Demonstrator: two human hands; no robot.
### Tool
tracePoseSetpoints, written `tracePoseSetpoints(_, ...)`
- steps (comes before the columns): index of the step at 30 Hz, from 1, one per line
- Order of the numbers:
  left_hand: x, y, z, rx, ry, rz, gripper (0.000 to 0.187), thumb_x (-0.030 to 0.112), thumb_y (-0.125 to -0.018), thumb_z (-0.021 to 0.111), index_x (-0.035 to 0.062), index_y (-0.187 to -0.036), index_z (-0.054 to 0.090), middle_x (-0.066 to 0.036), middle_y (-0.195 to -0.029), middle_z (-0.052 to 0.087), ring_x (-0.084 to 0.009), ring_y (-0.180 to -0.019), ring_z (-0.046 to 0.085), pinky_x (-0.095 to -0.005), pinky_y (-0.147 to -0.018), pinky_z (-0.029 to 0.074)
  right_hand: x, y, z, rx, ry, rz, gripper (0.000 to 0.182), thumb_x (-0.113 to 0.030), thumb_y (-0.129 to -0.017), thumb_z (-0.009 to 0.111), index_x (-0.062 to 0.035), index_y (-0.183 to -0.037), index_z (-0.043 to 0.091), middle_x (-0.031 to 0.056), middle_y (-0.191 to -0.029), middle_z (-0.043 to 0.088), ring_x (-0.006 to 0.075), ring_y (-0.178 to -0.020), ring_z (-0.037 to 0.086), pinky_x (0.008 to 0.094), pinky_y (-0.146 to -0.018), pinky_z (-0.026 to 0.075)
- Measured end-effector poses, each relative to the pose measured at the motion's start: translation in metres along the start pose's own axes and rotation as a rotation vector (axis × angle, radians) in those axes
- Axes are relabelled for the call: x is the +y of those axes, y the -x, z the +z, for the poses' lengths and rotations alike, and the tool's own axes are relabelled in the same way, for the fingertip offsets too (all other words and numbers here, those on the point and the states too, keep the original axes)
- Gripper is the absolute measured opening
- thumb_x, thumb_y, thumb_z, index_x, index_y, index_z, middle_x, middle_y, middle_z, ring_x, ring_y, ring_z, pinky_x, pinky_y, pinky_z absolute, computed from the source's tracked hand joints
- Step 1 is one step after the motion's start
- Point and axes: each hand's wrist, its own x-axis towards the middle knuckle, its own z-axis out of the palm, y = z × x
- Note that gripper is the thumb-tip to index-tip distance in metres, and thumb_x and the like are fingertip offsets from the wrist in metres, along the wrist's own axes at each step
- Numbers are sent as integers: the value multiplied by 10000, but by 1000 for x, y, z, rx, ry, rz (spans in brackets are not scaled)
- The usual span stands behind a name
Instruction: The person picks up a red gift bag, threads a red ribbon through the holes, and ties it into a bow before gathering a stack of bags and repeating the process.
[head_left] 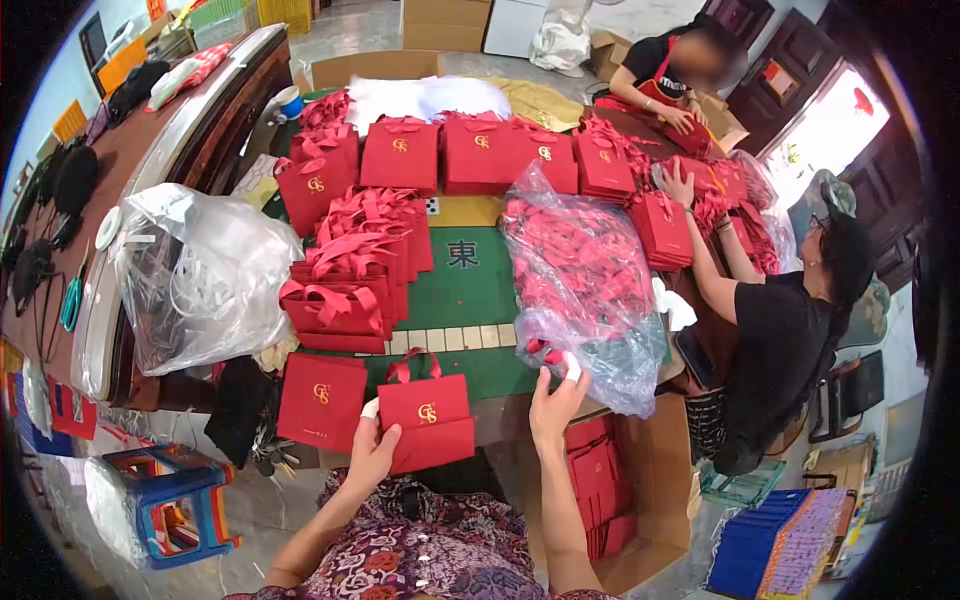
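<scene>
My left hand (372,447) grips a small red paper gift bag (427,410) with a gold logo and a red ribbon handle. A flat red bag (321,398) lies left of it at the table's near edge. My right hand (556,408) is at the mouth of a clear plastic bag (610,360), its thumb and fingers closing on a red ribbon (545,352). White wrapping covers a fingertip on each hand. Many red ribbons (580,250) fill the plastic bag. Left of it stand stacked red gift bags (345,310) with ribbon handles.
More red gift bags (400,155) line the table's far side. A crumpled clear plastic bag (205,280) sits at left. An open cardboard box (655,490) holding red bags is below right. One person (790,330) works at right, another (665,75) at far right. Stools (170,500) stand lower left.
</scene>
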Motion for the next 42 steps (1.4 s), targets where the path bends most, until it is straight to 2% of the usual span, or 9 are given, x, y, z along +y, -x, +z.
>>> tracePoseSetpoints(6,2,-16,18,16,-131,-3,615,-10,-922,535,-43,-1448,219,-170,-1331,466,-191,-1212,494,-324,-1044,382,16,-15,4,39,138,-198,232,-103,-846,671,-15,-1049,599,191,-1007,550,389,-951,511,459,-837,420)
tracePoseSetpoints(12,11,-5,19,60,-702,187,779,45,-855,642,-105,-1443,154,-281,-1340,369,-396,-1233,439,-428,-1053,364,5,-6,-5,53,-4,-221,118,-64,-832,667,-44,-940,624,140,-931,586,358,-895,535,445,-797,440)
tracePoseSetpoints(15,35,1,28,99,-830,265,748,60,-830,665,-76,-1430,242,-281,-1307,392,-455,-1215,400,-462,-1040,357,-14,12,-18,40,-77,-235,83,-40,-835,645,-46,-915,622,137,-929,593,334,-900,541,435,-808,433)
tracePoseSetpoints(17,44,3,31,50,-992,407,647,19,-824,660,-18,-1398,363,-226,-1267,442,-387,-1153,483,-409,-966,426,-32,29,-29,-38,-143,-255,116,-14,-810,654,-51,-915,622,129,-932,599,324,-905,548,418,-813,443)
tracePoseSetpoints(22,13,-7,37,-221,-245,-188,339,137,-994,509,-1,-1303,531,-105,-1121,658,-141,-1042,611,-272,-931,467,-54,68,-33,-259,-285,-359,179,-12,-766,690,-57,-932,639,101,-924,621,313,-876,582,400,-765,488)
tracePoseSetpoints(29,8,-30,55,-279,191,-426,378,149,-1000,514,-8,-1342,477,-82,-1094,651,-144,-1021,617,-288,-898,500,-60,88,-38,-531,-303,-503,210,-20,-761,711,-72,-961,677,76,-944,631,299,-878,600,383,-768,511)
tracePoseSetpoints(33,-10,-30,49,-254,194,-197,439,28,-941,578,0,-1354,434,-79,-1063,633,-158,-1006,626,-298,-900,505,-56,86,-38,-513,-286,-440,192,-52,-797,696,-53,-987,668,98,-969,624,301,-895,594,390,-782,501)
tracePoseSetpoints(37,-7,-29,44,-233,18,-140,461,-19,-914,585,6,-1348,434,-86,-1079,616,-161,-1004,626,-290,-892,499,-40,73,-39,-393,-213,9,103,-123,-872,654,-49,-943,659,134,-915,607,325,-847,589,395,-725,476)
tracePoseSetpoints(42,-4,-25,52,-237,-35,-150,443,-19,-913,578,1,-1336,446,-87,-1069,617,-158,-994,626,-282,-877,493,-25,54,-14,-363,22,-85,175,-189,-835,699,-44,-908,634,122,-861,581,312,-798,564,410,-685,456)
